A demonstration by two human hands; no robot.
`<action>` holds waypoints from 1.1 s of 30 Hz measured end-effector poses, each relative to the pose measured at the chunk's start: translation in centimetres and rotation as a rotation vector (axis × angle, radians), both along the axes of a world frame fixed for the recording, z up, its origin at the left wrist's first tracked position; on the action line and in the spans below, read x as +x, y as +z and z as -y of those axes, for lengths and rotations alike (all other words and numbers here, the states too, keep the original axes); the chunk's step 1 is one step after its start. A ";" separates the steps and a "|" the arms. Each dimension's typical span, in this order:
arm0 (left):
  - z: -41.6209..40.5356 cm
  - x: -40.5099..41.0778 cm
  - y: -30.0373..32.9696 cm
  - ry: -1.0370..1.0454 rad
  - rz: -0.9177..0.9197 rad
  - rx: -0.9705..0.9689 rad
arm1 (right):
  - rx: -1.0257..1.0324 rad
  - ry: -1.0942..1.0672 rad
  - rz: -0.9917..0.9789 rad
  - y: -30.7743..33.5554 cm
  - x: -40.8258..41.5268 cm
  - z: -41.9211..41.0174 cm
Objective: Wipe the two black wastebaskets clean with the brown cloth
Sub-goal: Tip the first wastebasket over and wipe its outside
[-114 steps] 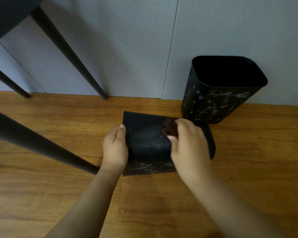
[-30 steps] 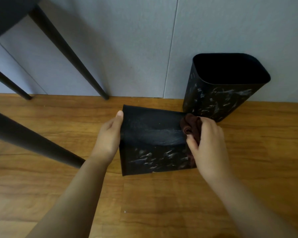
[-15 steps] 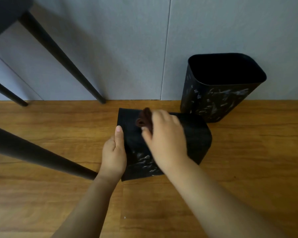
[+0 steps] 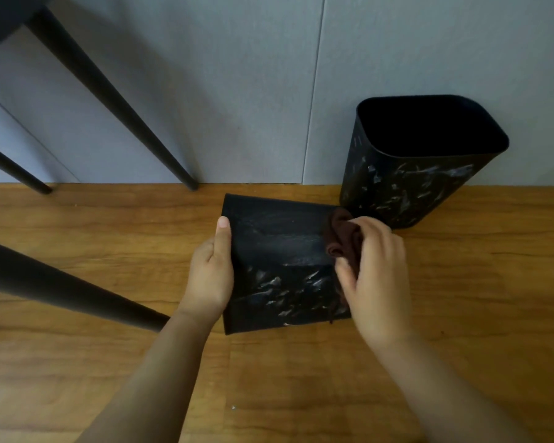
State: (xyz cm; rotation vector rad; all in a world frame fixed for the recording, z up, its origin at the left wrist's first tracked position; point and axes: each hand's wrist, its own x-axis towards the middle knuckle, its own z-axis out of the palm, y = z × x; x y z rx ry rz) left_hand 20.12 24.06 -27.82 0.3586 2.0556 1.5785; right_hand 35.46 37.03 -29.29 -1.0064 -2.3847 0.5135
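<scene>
Right now the left hand (image 4: 210,276) grips the left edge of the tipped wastebasket (image 4: 279,270) at frame centre, thumb flat on top, fingers curled round the side. R. hand (image 4: 376,276) is closed on the bunched brown cloth (image 4: 339,238), pressing it vs. the basket's right side. Smooth black plastic w/ whitish smears. Second wastebasket (image 4: 410,187) stands upright, upper right, on wood-grain floor (image 4: 109,362).

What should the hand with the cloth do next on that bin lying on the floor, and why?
Probably sweep the brown cloth in the right hand down over the near part of the lying wastebasket: white smears remain there, while the left hand steadies it.
</scene>
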 end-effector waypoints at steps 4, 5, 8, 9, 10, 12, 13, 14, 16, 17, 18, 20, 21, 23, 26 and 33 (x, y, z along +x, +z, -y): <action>1.7 1.6 -1.3 -0.059 0.045 0.046 | -0.026 -0.007 0.000 0.1 -0.6 -0.9; 1.9 1.9 -1.8 -0.054 0.019 0.036 | -0.038 -0.018 -0.006 0.2 -0.8 -0.9; 1.3 1.9 -2.1 0.001 -0.093 0.023 | -0.051 -0.099 -0.035 0.4 -1.9 -0.2; 1.0 1.7 -1.9 0.013 -0.107 0.030 | -0.064 -0.108 -0.040 0.7 -2.5 0.2; 0.7 1.6 -1.7 0.025 -0.117 0.037 | -0.083 -0.093 -0.037 1.0 -3.2 0.8; 0.4 1.3 -1.3 0.042 -0.118 0.062 | -0.101 0.007 -0.013 1.6 -4.6 2.6; 0.4 1.3 -1.2 0.050 -0.114 0.075 | -0.092 0.077 -0.006 1.9 -5.2 3.7; 0.5 1.2 -1.0 0.058 -0.114 0.084 | -0.081 0.155 -0.007 2.0 -5.7 4.8; 0.9 1.0 -1.2 0.079 -0.100 0.101 | -0.081 0.315 -0.021 1.7 -5.8 6.6; 1.1 0.9 -1.4 0.084 -0.075 0.105 | -0.091 0.384 -0.022 1.4 -5.4 6.9; 1.4 0.9 -1.6 0.077 -0.050 0.109 | -0.093 0.445 -0.010 1.0 -4.9 6.8; 1.8 1.0 -1.9 0.055 -0.013 0.102 | -0.035 0.545 0.042 0.2 -3.6 5.9; 2.0 1.1 -2.0 0.048 0.006 0.091 | 0.000 0.566 0.070 -0.1 -3.0 5.3; 2.0 1.4 -1.8 0.052 0.055 0.062 | 0.018 0.494 0.089 -0.8 -2.2 4.1; 1.6 1.4 -1.4 0.062 0.092 0.031 | -0.092 0.148 -0.002 -1.0 -2.3 3.5; 1.2 0.8 -0.9 0.115 0.076 0.052 | -0.085 0.329 0.002 0.6 -4.9 6.3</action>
